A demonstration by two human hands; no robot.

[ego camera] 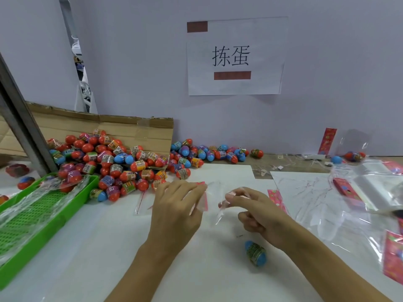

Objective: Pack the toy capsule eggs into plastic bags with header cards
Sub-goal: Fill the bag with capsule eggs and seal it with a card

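Left hand (174, 212) pinches a clear plastic bag (209, 199) with a pink header card (201, 184) at its top — fingers curled round its edge. Right hand (255, 212) pinches the bag's other side, apparently to spread the mouth. One blue capsule egg (255, 253) lies on the white table (109, 247), just by my right wrist — next in, I judge. Egg pile (113, 162) spills from the cardboard box (98, 125), large and unpacked. Green tray (32, 214) holds what look like a few bagged eggs. Spare bags (375, 190) at right. Most work remains.
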